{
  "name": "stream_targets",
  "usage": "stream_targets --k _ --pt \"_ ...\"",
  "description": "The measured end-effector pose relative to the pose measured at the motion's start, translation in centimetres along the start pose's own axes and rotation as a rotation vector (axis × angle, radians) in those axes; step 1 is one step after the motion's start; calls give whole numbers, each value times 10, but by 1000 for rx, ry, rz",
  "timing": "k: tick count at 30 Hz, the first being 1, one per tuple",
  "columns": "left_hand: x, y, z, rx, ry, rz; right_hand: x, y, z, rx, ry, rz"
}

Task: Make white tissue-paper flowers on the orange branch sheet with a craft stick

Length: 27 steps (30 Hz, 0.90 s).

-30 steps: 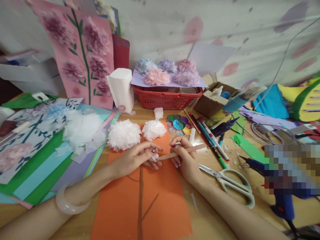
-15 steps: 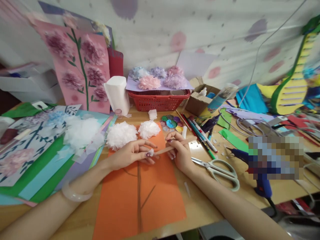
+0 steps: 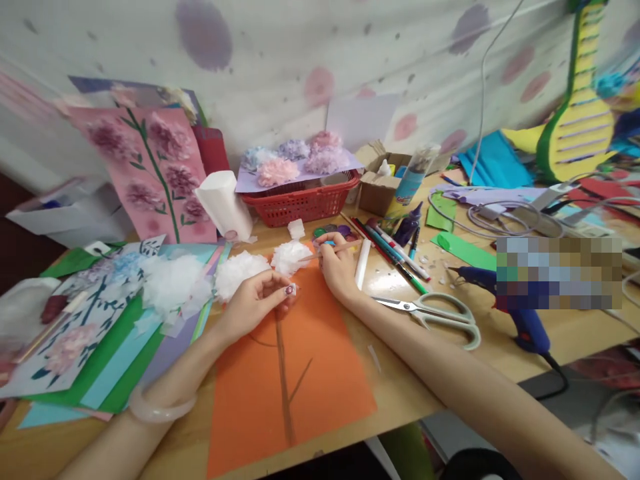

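In the head view we count one orange sheet [image 3: 320, 333] on the worktop [image 3: 500, 347], our landmark, with one dark stem drawn on it. Two white paper flowers [image 3: 291, 257] sit at the sheet's far end. Right of the sheet we count one pair of scissors [image 3: 410, 306] and, farther right, one glue gun [image 3: 530, 327]. Beyond its far edge stands one red basket [image 3: 300, 207], topped by five pastel flowers [image 3: 277, 171].

We see two hands, both gripping. The left hand [image 3: 255, 300], over the sheet's far left part, pinches one small white paper piece [image 3: 293, 288] between thumb and fingers. The right hand [image 3: 337, 267], bent at the wrist over the sheet's far right edge, grips one thin stick [image 3: 347, 245] slanting across its fingers. Both forearms slope in from the near side; one pale bangle [image 3: 160, 413] rings the left.
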State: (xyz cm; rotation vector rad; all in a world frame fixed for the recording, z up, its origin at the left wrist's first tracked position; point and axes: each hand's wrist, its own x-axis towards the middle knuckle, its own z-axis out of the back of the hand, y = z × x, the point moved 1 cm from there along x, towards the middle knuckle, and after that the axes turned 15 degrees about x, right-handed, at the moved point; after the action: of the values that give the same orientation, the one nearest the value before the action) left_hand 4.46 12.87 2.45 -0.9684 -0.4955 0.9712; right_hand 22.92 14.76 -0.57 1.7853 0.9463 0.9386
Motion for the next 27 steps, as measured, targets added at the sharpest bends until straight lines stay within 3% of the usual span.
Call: stream_targets --k 3,6,15,18,22,27 --pt "8 -6 5 300 -237 -119 -1 -2 0 -20 7 4" --pt "20 -7 6 464 -343 -133 2 -7 0 -22 -3 -26" --pt "43 -8 3 844 -423 -242 1 -8 0 1 -16 -24" --pt "44 -7 4 881 -416 -261 -5 -1 1 -13 -28 37" --pt "44 -5 3 914 -412 -285 -12 4 -1 -77 79 186" --pt "43 -5 3 926 -418 -304 -14 1 -4 -127 130 186"
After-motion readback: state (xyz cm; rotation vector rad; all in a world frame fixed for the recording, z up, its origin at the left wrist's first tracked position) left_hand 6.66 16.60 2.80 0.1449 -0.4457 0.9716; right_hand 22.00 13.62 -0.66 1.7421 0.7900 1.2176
